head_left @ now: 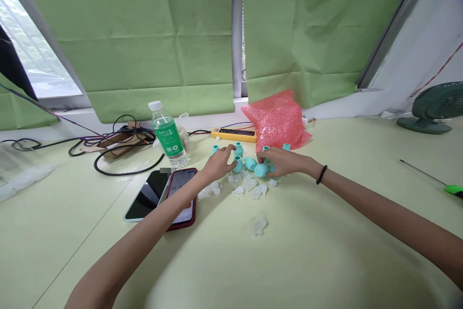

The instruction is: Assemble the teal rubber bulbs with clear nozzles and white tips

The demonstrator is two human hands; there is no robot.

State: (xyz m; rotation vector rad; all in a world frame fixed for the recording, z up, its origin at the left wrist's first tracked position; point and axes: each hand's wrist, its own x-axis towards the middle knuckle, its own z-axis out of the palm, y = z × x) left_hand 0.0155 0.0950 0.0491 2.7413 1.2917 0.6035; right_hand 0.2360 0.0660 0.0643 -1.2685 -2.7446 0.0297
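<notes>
Small teal bulb-shaped pieces with narrow necks stand and lie in a group at the middle of the table, among them an upright teal piece (238, 165) and a tipped one (250, 163). My left hand (218, 163) is at the group's left side, thumb and fingers apart beside the upright piece. On the right, my right hand (280, 160) has its fingers curled down around a teal bulb-shaped piece (261, 170), partly covering others behind it. Closer to me lie several clear and white plastic bits (249, 184), and a single clear plastic piece (259, 226) sits apart.
Left of my hands are a red-cased phone (192, 203), a dark phone (149, 197) and a water bottle (168, 138). Behind are a yellow power strip (234, 134), black cables (108, 171) and a pink bubble-wrap bag (278, 121). A screwdriver (452, 189) and fan (434, 106) are rightward.
</notes>
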